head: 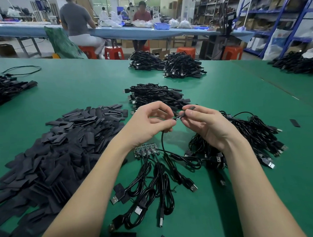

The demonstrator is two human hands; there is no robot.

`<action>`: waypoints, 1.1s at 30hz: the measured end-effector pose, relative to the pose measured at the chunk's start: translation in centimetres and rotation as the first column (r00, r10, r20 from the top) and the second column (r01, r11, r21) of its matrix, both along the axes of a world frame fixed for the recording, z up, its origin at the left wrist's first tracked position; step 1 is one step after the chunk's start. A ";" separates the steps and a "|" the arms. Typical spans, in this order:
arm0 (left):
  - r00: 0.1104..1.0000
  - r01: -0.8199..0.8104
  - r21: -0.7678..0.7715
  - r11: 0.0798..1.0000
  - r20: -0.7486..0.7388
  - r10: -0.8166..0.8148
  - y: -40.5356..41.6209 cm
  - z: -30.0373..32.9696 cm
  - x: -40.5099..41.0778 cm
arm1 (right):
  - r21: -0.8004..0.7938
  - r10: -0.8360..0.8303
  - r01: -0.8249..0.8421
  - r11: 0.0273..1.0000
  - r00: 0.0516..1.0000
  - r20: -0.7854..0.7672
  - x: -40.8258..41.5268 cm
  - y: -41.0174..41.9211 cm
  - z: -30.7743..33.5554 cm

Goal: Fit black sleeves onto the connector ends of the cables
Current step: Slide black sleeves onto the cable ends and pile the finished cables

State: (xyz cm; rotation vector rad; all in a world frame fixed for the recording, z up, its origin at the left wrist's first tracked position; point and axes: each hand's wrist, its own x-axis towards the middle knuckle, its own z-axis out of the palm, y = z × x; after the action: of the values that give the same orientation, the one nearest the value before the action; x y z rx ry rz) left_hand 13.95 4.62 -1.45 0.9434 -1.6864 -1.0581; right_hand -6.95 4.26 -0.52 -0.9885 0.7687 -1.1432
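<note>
Head view shows two hands raised over the green table (pixel 214 82). The left hand (pixel 148 122) pinches one black cable (pixel 162 141) between thumb and forefinger, near its connector end; the cable hangs down from these fingers to the table. The right hand (pixel 205 122) holds one black sleeve (pixel 190 108) in narrow, curled fingers, touching the connector tip; if the sleeve is already on it I cannot tell. Left of the left fingers lies one big heap of loose sleeves (pixel 58 151). Just behind the fingers is one cable bundle (pixel 154 94), and two more bundles (pixel 167 64) lie farther behind. Under the right fingers lies another cable pile (pixel 253 134). Below both hands are several loose cables joined to one small circuit board (pixel 144 149). One single sleeve (pixel 295 123) lies far right of the right fingers.
</note>
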 end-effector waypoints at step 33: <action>0.993 0.007 -0.045 0.999 -0.116 -0.012 0.1 -0.1 -0.1 | -0.048 0.046 -0.046 0.998 0.999 -0.003 1.0 0.3 -0.7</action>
State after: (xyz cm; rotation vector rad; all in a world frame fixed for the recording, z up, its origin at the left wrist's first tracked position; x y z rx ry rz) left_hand 13.81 4.75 -1.54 0.8302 -1.6136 -1.0576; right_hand -5.99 4.55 -1.19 -1.0424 0.7191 -1.1253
